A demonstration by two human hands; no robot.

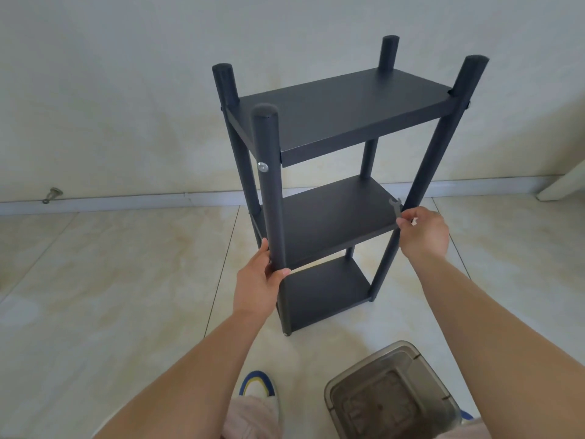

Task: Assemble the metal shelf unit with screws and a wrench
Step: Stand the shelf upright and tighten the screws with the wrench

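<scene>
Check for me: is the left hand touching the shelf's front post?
Touching. The head view shows the left hand wrapped around the front post, thumb on one side, fingers on the other, with no gap.

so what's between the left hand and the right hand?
Head view: the middle shelf front edge spans between left hand on the front-left post and right hand with the wrench.

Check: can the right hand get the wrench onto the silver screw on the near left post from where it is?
Probably yes. The screw faces outward on the post, uncovered; the left hand grips lower down. The right hand, pinching the wrench, must cross over.
</scene>
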